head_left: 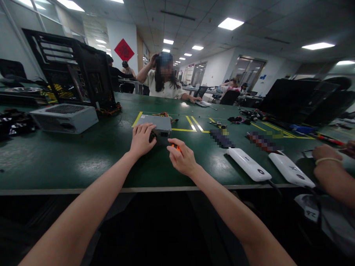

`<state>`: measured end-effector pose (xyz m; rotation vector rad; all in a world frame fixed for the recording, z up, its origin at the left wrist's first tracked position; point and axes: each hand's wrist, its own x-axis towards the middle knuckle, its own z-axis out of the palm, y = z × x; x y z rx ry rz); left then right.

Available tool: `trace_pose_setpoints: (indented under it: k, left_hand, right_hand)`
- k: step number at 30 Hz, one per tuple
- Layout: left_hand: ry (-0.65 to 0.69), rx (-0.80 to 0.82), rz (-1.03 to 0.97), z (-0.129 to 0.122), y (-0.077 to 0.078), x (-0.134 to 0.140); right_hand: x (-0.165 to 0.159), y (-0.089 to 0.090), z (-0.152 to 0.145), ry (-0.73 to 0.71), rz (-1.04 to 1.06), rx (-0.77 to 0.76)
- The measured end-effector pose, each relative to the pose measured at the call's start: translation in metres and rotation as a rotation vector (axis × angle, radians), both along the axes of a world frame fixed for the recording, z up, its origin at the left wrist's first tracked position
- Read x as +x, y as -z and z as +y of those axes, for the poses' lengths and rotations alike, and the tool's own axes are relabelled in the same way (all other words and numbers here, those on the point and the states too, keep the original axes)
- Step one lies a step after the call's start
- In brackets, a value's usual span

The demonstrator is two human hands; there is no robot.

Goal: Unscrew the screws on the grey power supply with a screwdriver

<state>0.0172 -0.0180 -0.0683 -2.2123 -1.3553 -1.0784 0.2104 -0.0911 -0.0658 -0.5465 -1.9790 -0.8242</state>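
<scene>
A grey metal computer power supply [157, 120] lies on the green table, its socket end turned toward me. Over its left end rests my left hand [143, 140], fingers on the top face and the thumb side down at the front, gripping it. My right hand [183, 157] is closed round a small orange-handled tool [175, 146] just in front of the unit's right corner. Fingers cover most of this tool, so its tip cannot be made out. Coloured cables [162, 114] show behind the power supply.
To the left stand a larger power supply [65, 117] and an open black computer case [71, 71]. Two white power banks [249, 164] lie at right, near a co-worker's hands [328, 157]. Opposite sits another person [165, 80]. Cables [247, 116] and dark panels [293, 100] occupy the far right.
</scene>
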Motion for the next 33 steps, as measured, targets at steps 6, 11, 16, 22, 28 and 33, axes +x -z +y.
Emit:
trace_pose_setpoints:
  k: [6, 11, 16, 22, 28, 33]
  left_hand:
    - [0.010, -0.010, -0.008, 0.0006, 0.0006, -0.0002]
    - [0.025, -0.018, -0.026, 0.0008, 0.0008, -0.0004]
    - [0.016, -0.020, -0.023, -0.0005, -0.0006, 0.0003]
    - [0.017, -0.019, -0.017, -0.0020, -0.0018, 0.0004]
    - [0.006, -0.019, -0.005, -0.0019, -0.0019, 0.0007]
    - [-0.002, -0.009, 0.010, -0.0010, -0.0010, 0.0001]
  right_hand:
    - [-0.0005, -0.0015, -0.0005, 0.015, -0.017, 0.005]
    - [0.0006, -0.0021, -0.0035, 0.010, -0.060, -0.007]
    - [0.0012, -0.0005, -0.0019, 0.011, -0.017, -0.031]
    - [-0.0003, 0.0005, -0.0017, 0.022, 0.019, -0.046]
    - [-0.0020, -0.0013, -0.0028, 0.035, 0.027, -0.047]
    - [-0.0002, -0.0014, -0.0026, 0.061, 0.016, -0.029]
